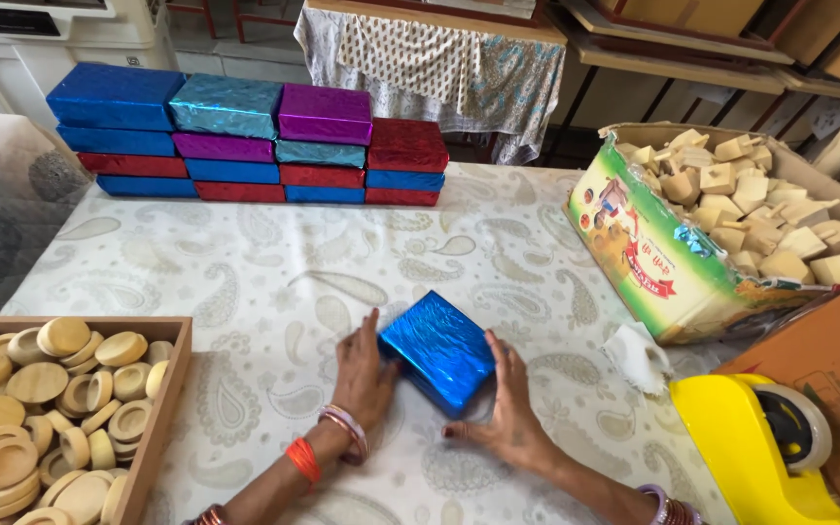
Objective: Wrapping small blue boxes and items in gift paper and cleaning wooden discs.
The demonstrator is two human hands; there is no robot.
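Note:
A small box wrapped in shiny blue foil (439,350) lies on the patterned tablecloth (264,282) in front of me. My left hand (362,374) presses against its left side, fingers on the foil. Flat on the cloth, my right hand (509,413) touches the box's right side. Both wrists wear bangles. Neither hand lifts the box; it rests on the table between them.
A stack of foil-wrapped boxes (245,136) in blue, teal, purple and red stands at the back. A wooden tray of round wooden discs (41,418) sits front left. A cardboard box of wooden blocks (731,214) is at right, with a yellow tape dispenser (760,447) at front right.

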